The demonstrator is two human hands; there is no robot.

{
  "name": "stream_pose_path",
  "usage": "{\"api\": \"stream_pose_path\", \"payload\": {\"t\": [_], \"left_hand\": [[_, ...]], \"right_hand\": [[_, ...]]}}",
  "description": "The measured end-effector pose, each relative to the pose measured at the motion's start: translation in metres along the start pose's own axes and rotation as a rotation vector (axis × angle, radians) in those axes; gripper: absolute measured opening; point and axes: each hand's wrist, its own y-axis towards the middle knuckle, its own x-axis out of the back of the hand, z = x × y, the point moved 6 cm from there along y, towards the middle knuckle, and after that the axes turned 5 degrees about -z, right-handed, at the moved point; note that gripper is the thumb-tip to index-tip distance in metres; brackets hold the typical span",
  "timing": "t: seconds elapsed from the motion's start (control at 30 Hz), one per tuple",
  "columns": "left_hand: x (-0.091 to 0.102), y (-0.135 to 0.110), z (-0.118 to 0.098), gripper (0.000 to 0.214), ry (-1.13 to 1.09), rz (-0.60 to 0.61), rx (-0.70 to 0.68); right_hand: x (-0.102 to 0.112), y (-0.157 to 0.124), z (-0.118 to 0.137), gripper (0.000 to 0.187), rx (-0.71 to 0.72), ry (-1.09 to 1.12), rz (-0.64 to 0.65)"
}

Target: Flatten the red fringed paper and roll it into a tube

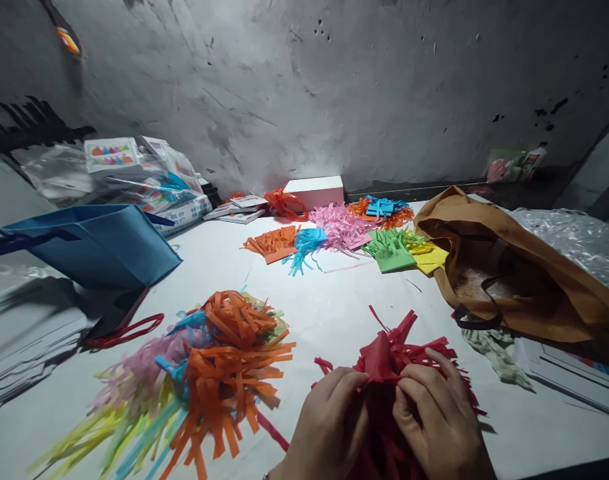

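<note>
A dark red fringed tissue-paper tassel (379,360) is held between both hands near the table's front edge. My left hand (329,420) pinches its plain unfringed middle from the left. From the right, my right hand (437,413) pinches the same strip, thumb and index finger close to the other hand's. Cut red fringes spread out behind and below the fingers. To the left of my hands lies a pile of tassels, with an orange tassel (224,373) on top of pink, blue, yellow and green ones.
Fringed paper pieces, including an orange one (274,244) and a green one (389,250), lie farther back. A brown bag (524,260) stands open at right, a blue bag (104,240) at left. A white box (309,192) sits near the wall.
</note>
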Motion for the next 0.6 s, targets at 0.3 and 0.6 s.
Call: {"api": "stream_pose_path", "payload": {"t": [0.3, 0.6], "left_hand": [[-0.002, -0.006, -0.006, 0.027, 0.083, -0.037, -0.144], [0.021, -0.001, -0.010, 0.036, 0.217, -0.155, -0.282]], "right_hand": [[-0.010, 0.006, 0.013, 0.037, 0.092, 0.013, 0.111], [-0.008, 0.018, -0.025, 0.030, -0.335, 0.246, 0.300]]}}
